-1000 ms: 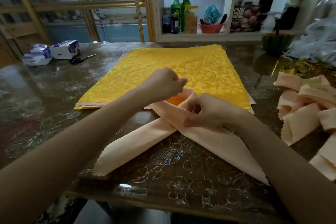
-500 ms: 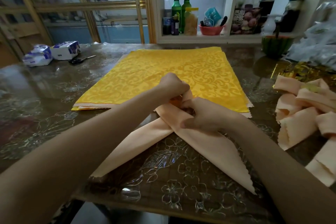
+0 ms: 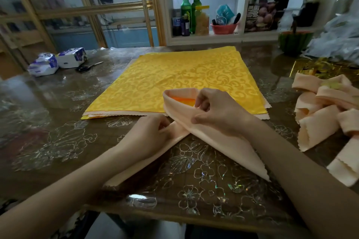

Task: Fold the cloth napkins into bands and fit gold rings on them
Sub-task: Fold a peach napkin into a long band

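Observation:
A peach cloth napkin [image 3: 231,147], folded into a long band, lies bent into a loop with its two tails crossing and fanning toward me. My right hand [image 3: 219,114] pinches the band at the crossing, on the right side of the loop. My left hand [image 3: 149,134] grips the left tail just below the crossing. The loop's top rests on a stack of yellow patterned napkins [image 3: 174,77]. Gold rings [image 3: 318,68] lie in a shiny heap at the far right.
A pile of folded peach napkins [image 3: 326,114] sits at the right edge. Scissors [image 3: 89,66] and two tissue packs [image 3: 58,61] lie at the back left. A green watermelon-like bowl [image 3: 295,41] stands back right. Bottles and jars fill the shelf behind.
My left hand left the top of the loop and came down to the left tail. The loop now stands open above my right hand, which stayed at the crossing.

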Available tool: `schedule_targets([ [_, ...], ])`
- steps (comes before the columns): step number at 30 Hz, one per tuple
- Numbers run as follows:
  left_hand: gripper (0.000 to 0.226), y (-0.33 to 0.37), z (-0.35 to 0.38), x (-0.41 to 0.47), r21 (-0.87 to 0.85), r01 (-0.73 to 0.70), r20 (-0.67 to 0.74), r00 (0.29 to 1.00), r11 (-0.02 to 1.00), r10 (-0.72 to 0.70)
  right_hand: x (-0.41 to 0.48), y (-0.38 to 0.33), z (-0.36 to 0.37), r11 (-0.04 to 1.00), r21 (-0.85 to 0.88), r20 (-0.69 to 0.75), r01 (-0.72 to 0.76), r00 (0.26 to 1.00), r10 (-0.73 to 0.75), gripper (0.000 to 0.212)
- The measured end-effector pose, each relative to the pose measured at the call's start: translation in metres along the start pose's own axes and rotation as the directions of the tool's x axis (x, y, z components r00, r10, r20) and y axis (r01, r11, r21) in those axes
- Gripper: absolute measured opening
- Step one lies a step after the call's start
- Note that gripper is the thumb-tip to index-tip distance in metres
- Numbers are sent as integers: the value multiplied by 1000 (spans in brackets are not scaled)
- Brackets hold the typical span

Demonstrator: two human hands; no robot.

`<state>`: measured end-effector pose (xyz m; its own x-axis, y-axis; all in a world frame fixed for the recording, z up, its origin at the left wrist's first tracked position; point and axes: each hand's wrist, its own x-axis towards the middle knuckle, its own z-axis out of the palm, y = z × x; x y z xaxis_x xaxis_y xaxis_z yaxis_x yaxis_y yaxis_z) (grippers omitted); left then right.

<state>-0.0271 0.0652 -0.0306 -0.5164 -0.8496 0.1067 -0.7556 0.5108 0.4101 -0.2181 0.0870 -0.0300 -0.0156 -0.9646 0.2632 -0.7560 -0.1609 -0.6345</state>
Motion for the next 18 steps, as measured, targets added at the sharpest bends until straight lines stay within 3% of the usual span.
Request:
schedule_targets([
  [3, 16, -2, -12, 7, 79, 5, 166, 986, 997, -18, 0, 0, 10, 1000, -9, -64, -9, 998, 8, 34],
  [7, 23, 5, -37, 16, 333, 4, 401, 905, 943, -145, 1, 3, 13, 987, -115, 54, -114, 991, 121, 39],
  [9, 10, 14, -46, 21, 356, -13, 354, 927, 935, -122, 2, 2, 14, 975, -195, 59, -104, 991, 118, 42],
  [12, 38, 23, -40, 39, 268, -85, 123, 991, 960, 53, 1, 0, 6, 979, -188, 153, -81, 982, 110, 35],
  [15, 69, 34, -21, 55, 182, -131, 263, 961, 975, 80, 1, 4, -22, 992, -51, 233, -118, 964, 127, 23],
  [18, 71, 38, -10, 70, 259, -100, 326, 945, 961, 10, 1, 15, -47, 987, 76, 17, -139, 990, 138, 18],
])
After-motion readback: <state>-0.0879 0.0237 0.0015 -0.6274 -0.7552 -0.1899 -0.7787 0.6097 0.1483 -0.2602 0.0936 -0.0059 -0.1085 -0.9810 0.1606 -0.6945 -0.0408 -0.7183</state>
